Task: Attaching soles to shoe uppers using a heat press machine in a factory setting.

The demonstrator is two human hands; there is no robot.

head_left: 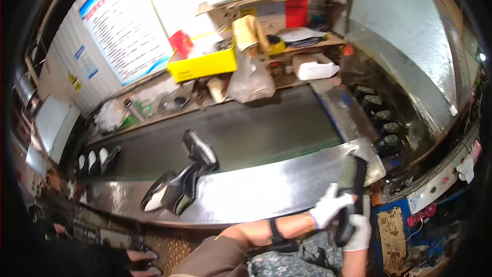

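Observation:
Both my hands wear white gloves at the right end of the metal ledge. My left hand (329, 206) is closed at the lower end of a black shoe piece with a grey-green face (348, 175), near the ledge's corner. Just below, my right hand (360, 233) closes around a dark shoe (344, 228), its rounded end pointing down. I cannot tell whether these two dark parts belong to one shoe. Further left, several black shoes with pale linings (183, 187) lie in a loose heap across the metal ledge (251, 195) and the belt's edge.
Behind the ledge runs a dark green conveyor belt (266, 123), with several shoes (93, 162) at its left end. More shoes (383, 118) stand under the metal hood (410, 31) at right. A yellow box (202, 65) sits behind the belt. Another person's limbs (137, 256) show at lower left.

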